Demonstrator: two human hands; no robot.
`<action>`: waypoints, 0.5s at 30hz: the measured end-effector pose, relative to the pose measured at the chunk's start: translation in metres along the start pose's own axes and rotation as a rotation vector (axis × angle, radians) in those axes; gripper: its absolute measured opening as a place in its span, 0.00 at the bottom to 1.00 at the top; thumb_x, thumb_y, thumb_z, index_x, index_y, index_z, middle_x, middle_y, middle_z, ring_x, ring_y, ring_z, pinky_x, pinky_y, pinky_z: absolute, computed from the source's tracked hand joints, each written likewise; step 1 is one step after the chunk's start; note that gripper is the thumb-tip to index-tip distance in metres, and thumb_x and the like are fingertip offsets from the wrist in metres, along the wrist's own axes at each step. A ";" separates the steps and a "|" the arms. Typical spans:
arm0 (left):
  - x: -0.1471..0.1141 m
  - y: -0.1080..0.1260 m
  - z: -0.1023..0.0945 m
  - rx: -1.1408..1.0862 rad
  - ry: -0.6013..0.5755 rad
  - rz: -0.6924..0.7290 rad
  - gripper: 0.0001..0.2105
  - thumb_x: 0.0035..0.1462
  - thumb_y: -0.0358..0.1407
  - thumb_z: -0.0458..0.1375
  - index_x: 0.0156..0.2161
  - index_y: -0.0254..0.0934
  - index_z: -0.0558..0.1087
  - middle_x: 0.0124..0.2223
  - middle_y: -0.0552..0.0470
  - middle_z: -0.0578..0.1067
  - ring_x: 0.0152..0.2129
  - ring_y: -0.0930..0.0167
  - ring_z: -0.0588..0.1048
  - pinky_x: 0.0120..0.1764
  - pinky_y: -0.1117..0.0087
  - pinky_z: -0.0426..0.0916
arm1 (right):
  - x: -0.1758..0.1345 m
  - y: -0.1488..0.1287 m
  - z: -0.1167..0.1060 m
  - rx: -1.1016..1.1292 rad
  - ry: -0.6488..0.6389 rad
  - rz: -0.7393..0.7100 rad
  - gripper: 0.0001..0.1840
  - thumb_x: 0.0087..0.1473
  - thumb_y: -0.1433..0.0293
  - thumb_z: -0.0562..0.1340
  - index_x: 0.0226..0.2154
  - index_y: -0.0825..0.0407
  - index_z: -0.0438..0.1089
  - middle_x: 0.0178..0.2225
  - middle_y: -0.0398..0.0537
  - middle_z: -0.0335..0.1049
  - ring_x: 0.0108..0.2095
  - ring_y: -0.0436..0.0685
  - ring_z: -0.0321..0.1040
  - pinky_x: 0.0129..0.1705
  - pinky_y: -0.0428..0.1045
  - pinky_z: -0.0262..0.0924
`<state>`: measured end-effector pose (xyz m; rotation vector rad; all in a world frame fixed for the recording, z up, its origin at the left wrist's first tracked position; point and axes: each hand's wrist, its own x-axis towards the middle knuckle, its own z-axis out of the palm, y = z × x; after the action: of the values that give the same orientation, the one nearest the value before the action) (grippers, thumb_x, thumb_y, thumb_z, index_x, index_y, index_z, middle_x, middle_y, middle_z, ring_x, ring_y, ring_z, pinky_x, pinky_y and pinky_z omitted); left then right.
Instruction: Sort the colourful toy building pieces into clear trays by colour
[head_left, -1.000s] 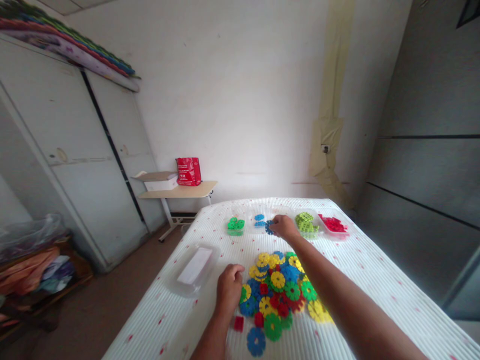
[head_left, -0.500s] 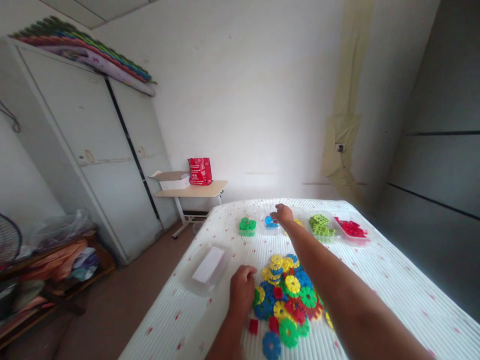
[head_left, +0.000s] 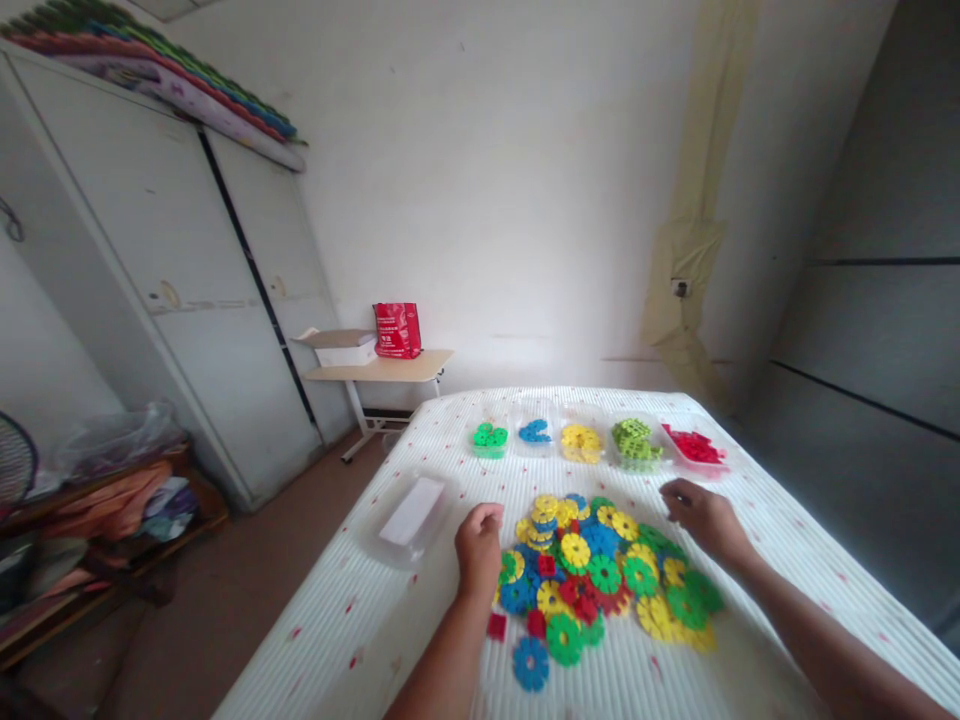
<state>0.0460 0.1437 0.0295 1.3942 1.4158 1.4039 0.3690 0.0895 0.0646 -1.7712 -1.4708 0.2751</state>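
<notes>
On the table lies a heap of plastic snowflake discs (head_left: 575, 550) in yellow, blue, green and red, with small red square pieces (head_left: 496, 627) among and beside them. My left hand (head_left: 478, 550) is at the heap's left edge, its fingers curled together; whether anything is between them is hidden. Above the heap's right side hovers my right hand (head_left: 701, 515), fingers bent and apart, with nothing seen in them. Behind the heap stand clear boxes in a row: green discs (head_left: 490, 437), blue discs (head_left: 535, 432), yellow discs (head_left: 581, 441), light green pieces (head_left: 634, 441) and red pieces (head_left: 694, 446).
To the left on the white patterned tablecloth (head_left: 337, 600) is a clear container with a white panel (head_left: 412, 510). Beyond the table, a side desk (head_left: 397, 366) holds a red bag (head_left: 397, 330) and a white box (head_left: 345, 350). A cabinet (head_left: 150, 250) stands at the left wall.
My right hand has drawn back from the blue-disc box to the right side of the heap, uncovering the yellow box and the heap's right part. My left hand stays by the heap's left edge.
</notes>
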 end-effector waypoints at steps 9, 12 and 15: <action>0.018 0.010 0.032 -0.195 -0.012 -0.136 0.12 0.45 0.36 0.51 0.33 0.30 0.71 0.28 0.47 0.76 0.24 0.73 0.75 0.29 0.73 0.68 | -0.030 0.047 -0.021 -0.112 0.071 0.169 0.17 0.43 0.60 0.51 0.30 0.50 0.69 0.20 0.44 0.72 0.21 0.55 0.68 0.27 0.48 0.61; 0.016 0.019 0.024 -0.149 -0.130 -0.101 0.13 0.46 0.37 0.52 0.34 0.30 0.72 0.26 0.49 0.76 0.23 0.74 0.74 0.29 0.73 0.67 | -0.027 0.043 -0.017 -0.150 0.072 0.106 0.15 0.42 0.61 0.52 0.28 0.49 0.70 0.26 0.45 0.74 0.27 0.56 0.70 0.31 0.47 0.61; 0.010 0.026 0.014 -0.030 -0.288 -0.019 0.10 0.44 0.36 0.55 0.30 0.33 0.75 0.25 0.51 0.76 0.24 0.72 0.73 0.30 0.73 0.66 | -0.027 0.043 -0.014 -0.191 0.089 0.077 0.14 0.42 0.62 0.52 0.28 0.49 0.70 0.30 0.45 0.75 0.31 0.56 0.70 0.34 0.47 0.61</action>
<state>0.0627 0.1520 0.0546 1.4912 1.2129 1.1530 0.4010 0.0590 0.0357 -1.9688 -1.4061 0.0958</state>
